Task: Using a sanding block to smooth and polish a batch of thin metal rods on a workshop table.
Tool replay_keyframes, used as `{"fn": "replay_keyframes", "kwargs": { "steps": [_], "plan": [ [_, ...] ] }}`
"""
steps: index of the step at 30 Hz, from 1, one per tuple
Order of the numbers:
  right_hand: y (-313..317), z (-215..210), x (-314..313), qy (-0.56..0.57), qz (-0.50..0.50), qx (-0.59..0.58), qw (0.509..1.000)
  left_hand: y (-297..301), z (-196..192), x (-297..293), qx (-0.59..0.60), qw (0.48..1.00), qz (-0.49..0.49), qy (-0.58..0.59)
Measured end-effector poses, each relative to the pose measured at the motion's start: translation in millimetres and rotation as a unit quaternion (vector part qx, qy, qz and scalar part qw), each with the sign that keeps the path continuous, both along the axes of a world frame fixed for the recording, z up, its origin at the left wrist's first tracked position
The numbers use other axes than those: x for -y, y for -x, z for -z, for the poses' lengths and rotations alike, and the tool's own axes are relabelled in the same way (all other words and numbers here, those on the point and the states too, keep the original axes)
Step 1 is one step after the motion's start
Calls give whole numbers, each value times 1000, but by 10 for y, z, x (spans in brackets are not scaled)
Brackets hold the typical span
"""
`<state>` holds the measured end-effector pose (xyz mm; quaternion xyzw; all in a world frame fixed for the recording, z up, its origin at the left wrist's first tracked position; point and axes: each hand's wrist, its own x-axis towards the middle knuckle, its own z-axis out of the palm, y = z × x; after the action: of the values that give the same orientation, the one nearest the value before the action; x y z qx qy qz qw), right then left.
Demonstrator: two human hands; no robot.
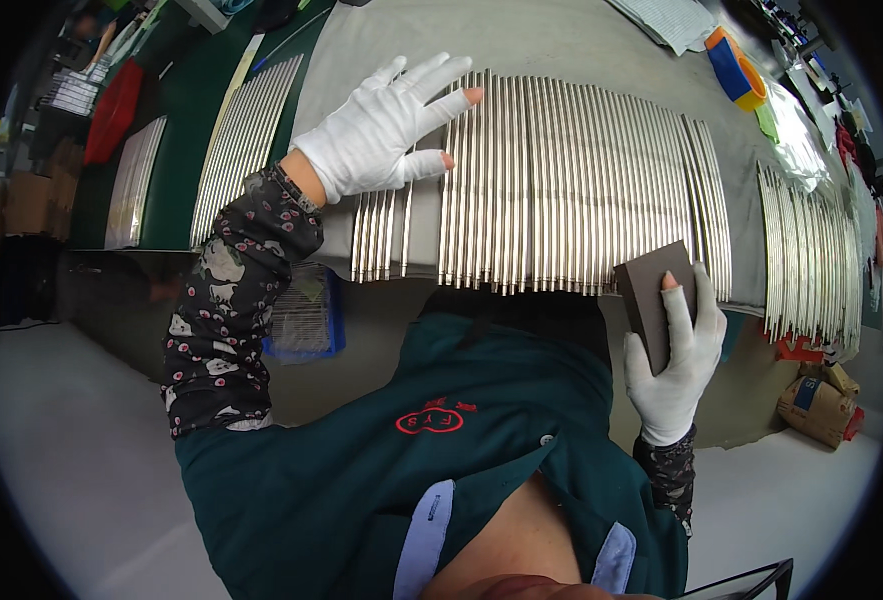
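Note:
A wide row of thin shiny metal rods (561,180) lies side by side on the grey-covered table, their near ends reaching its front edge. My left hand (381,130), in a white glove with bare thumb and index tips, spreads over the row's left end, its fingers touching or just above the rods there. Several rods (371,240) lie partly beneath that hand, split from the main row by a gap. In my right hand (676,360), gloved the same way, is a dark brown flat block (653,295), like a sanding block, held against the rods' near ends at the right.
More rods lie in bundles at the left (246,150) and at the right (811,260). A blue and orange tape roll (736,70) sits at the back right. Below the table edge are a blue bin (306,315) and a brown paper package (819,405).

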<state>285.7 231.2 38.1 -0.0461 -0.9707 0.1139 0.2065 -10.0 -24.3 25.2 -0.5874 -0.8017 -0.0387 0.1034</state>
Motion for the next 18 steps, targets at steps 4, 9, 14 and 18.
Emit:
{"fn": "replay_keyframes", "kwargs": {
  "steps": [4,9,14,18],
  "plan": [
    [69,-40,44,20,-22,-11,999,-88,245,108,-3,999,-25,30],
    [219,-63,292,15,-86,2,996,-371,120,-546,9,998,27,50],
    [550,-103,748,48,-249,37,967,-405,173,-720,-10,999,29,22],
    [564,-232,577,-55,-170,92,980,-419,104,-725,-3,999,17,28]
  ]
}}
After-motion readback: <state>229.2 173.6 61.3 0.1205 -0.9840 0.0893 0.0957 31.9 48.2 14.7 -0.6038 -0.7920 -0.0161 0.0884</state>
